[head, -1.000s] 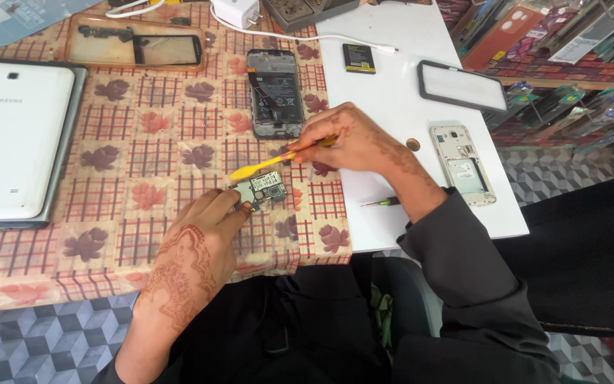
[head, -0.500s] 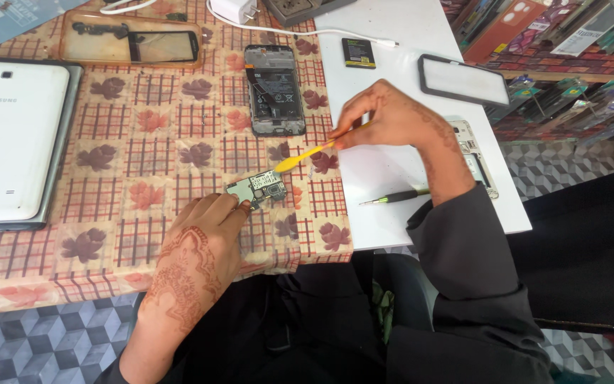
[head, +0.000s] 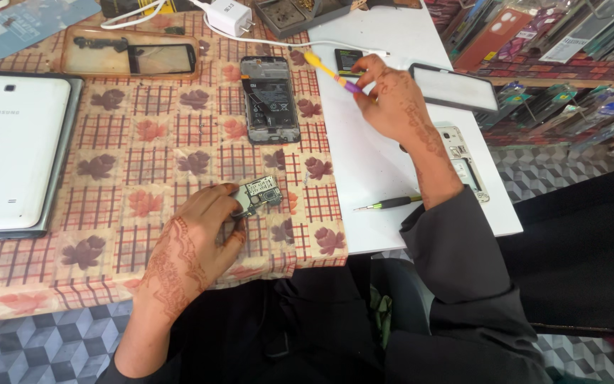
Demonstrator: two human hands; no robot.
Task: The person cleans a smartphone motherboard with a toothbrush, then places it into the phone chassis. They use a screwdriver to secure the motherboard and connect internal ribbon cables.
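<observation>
My left hand (head: 197, 238) rests on the patterned tablecloth and pinches a small green circuit board (head: 259, 194) by its left end. My right hand (head: 392, 103) is raised over the white table top at the far right and holds a yellow and purple tool (head: 330, 71), whose tip points up and left. An opened phone (head: 270, 98) with its back off lies between the two hands, farther up the table.
A white tablet (head: 12, 153) lies at the left. A phone frame (head: 133, 58), a white charger (head: 229, 16), a small battery (head: 349, 60), a dark screen panel (head: 454, 88), a silver phone shell (head: 463, 160) and a green-handled screwdriver (head: 390, 205) lie around.
My right hand has lifted the yellow tool away from the circuit board and carried it up and right, past the opened phone. My left hand has stayed on the board.
</observation>
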